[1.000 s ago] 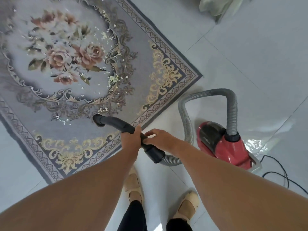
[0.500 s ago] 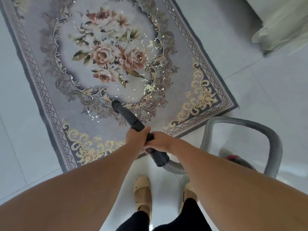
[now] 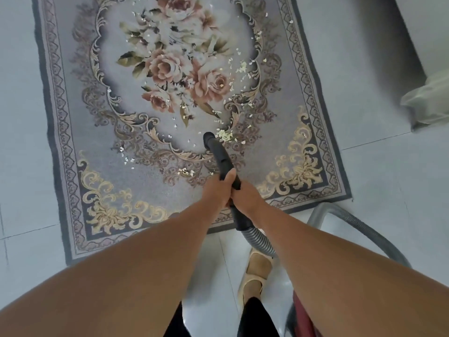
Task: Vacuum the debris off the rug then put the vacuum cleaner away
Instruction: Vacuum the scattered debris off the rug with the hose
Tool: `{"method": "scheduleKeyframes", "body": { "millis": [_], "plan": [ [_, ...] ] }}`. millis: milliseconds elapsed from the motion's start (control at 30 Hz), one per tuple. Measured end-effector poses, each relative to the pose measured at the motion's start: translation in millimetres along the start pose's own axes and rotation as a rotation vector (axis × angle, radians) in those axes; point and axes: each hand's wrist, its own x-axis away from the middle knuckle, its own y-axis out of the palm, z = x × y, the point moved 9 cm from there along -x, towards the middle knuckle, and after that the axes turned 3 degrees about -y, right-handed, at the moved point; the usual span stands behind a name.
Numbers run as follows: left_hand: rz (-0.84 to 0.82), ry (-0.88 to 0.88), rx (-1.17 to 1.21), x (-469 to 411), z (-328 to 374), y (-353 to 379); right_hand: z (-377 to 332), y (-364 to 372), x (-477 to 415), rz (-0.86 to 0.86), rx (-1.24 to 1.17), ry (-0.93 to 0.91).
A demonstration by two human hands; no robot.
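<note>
Centre & upper left of the rug (image 3: 136, 183) lie open, w/ only flat debris (image 3: 226, 136); floor tile (image 3: 21, 166) at frame left is open too. Black wand (image 3: 220, 156) slants across mid-frame. Grey hose (image 3: 352, 222) loops lower right, red vacuum body (image 3: 303, 319) in the btm-right corner. Pale fabric (image 3: 427, 100) & white unit (image 3: 427, 27) block the right edge.

**Bright, soft light through a wide lens**

The light was bright, cool and diffuse, and the shadows were soft-edged. A broad grey shadow lay on the floor tiles (image 3: 379, 52) at upper right, and a pale sheen glazed the tile beside the shoe (image 3: 256, 268). The rug (image 3: 145, 183) edges bowed with barrel distortion. The forearms (image 3: 155, 261) loomed large and slightly soft, and fine rug detail looked smeared.
</note>
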Motion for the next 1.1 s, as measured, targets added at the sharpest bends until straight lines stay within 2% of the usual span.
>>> {"method": "scheduleKeyframes", "body": {
  "millis": [100,233,467,667,800,1100],
  "plan": [
    [-0.055,-0.023,0.039,-16,-3,34,20,-30,-19,0.144,-0.012,0.078],
    [-0.135,-0.103,0.118,-34,-8,57,39,-49,-41,0.247,-0.009,0.121],
    [-0.196,-0.058,0.036,-54,-8,58,54,-51,-56,0.397,-0.18,0.273],
    [-0.206,-0.058,-0.017,-59,-17,55,60,-45,-58,0.39,-0.027,0.254],
    [-0.228,-0.052,0.02,-57,-25,51,61,-39,-54,0.362,0.104,0.167],
    [-0.265,0.023,0.08,-51,-6,47,45,-60,-60,0.436,0.083,0.184]
  ]
}}
